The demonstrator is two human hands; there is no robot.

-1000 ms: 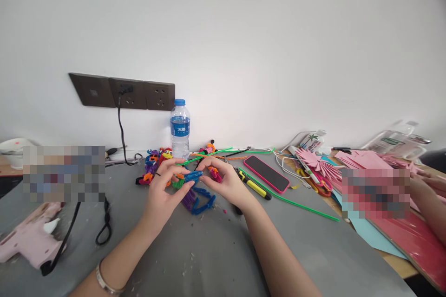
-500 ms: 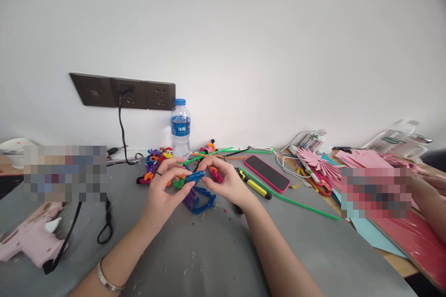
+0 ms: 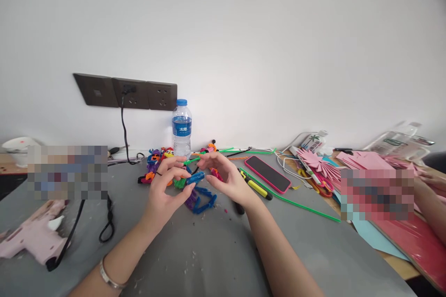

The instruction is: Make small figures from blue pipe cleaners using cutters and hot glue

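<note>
Right hand (image 3: 228,177) now off the blue piece (image 3: 194,177), fingers spread open beside it; left hand (image 3: 167,189) alone pinching it

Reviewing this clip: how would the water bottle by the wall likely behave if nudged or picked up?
The water bottle stands upright, tall and narrow, so a push near its cap would probably tip it. It looks largely full, so it is likely fairly heavy for its size. Once on its side, the round body would likely roll across the grey table.
</note>
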